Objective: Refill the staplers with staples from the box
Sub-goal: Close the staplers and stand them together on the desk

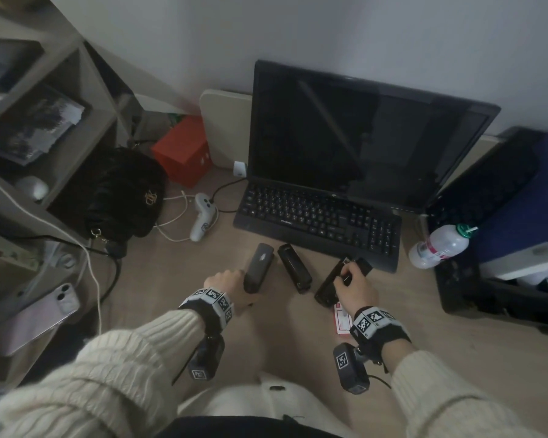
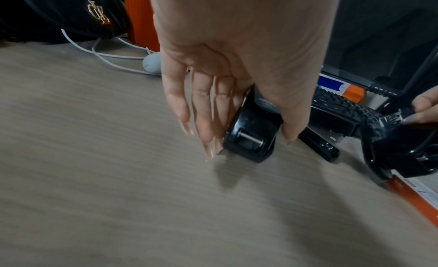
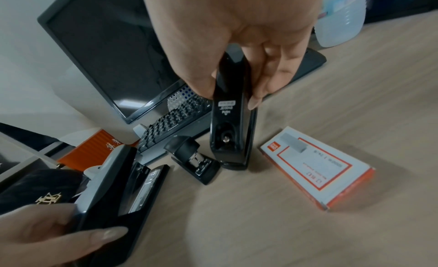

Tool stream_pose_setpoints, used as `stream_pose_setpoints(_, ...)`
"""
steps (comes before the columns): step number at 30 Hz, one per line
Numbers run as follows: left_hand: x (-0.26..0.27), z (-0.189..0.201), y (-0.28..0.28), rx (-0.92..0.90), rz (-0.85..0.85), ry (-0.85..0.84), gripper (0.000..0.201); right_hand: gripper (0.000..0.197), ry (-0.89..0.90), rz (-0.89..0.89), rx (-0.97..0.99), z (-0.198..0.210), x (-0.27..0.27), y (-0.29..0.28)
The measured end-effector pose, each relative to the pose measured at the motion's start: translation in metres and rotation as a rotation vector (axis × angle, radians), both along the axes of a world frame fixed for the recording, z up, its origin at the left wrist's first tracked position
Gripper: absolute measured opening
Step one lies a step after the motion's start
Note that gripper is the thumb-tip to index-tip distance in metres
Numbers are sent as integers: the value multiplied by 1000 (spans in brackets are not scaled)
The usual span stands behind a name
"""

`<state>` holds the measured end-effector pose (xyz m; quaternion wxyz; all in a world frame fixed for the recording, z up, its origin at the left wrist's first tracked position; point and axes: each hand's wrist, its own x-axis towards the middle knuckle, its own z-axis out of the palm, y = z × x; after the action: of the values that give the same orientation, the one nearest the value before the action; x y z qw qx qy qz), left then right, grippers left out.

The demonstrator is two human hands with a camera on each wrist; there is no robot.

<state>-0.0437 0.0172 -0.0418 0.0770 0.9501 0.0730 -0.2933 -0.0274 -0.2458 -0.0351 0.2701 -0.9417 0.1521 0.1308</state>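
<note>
Three black staplers lie on the wooden desk before the keyboard. My left hand (image 1: 231, 286) (image 2: 251, 121) grips the rear of the left stapler (image 1: 257, 267) (image 2: 251, 145) between thumb and fingers; in the right wrist view this left stapler (image 3: 113, 186) has its lid raised. The middle stapler (image 1: 295, 267) (image 3: 196, 162) lies untouched. My right hand (image 1: 355, 287) (image 3: 231, 96) pinches the lifted top arm of the right stapler (image 1: 332, 279) (image 3: 227, 140), whose rear end stands on the desk. The white and red staple box (image 1: 341, 317) (image 3: 317, 166) lies closed beside it, half under my right wrist.
A black keyboard (image 1: 320, 219) and dark monitor (image 1: 361, 137) stand behind the staplers. A plastic bottle (image 1: 440, 246) lies at the right by a black crate (image 1: 487, 248). A black bag (image 1: 117, 194), a white controller (image 1: 203, 219) and cables sit at the left, below a shelf.
</note>
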Motion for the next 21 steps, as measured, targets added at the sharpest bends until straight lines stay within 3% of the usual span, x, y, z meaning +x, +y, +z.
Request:
stream_pose_setpoints(4,-2,1,0,1,1,-3,61,7,-108,0,37,12,-7,0)
stream_pose_setpoints(9,-8,6,1,-53,1,3,56,7,-219,89,111,38,-18,11)
stream_pose_setpoints(13,-11,8,5,-109,12,41,58,7,-166,218,165,49,-25,31)
stream_pose_setpoints(21,-13,13,11,-184,-5,94,45,9,12,454,135,38,-30,64)
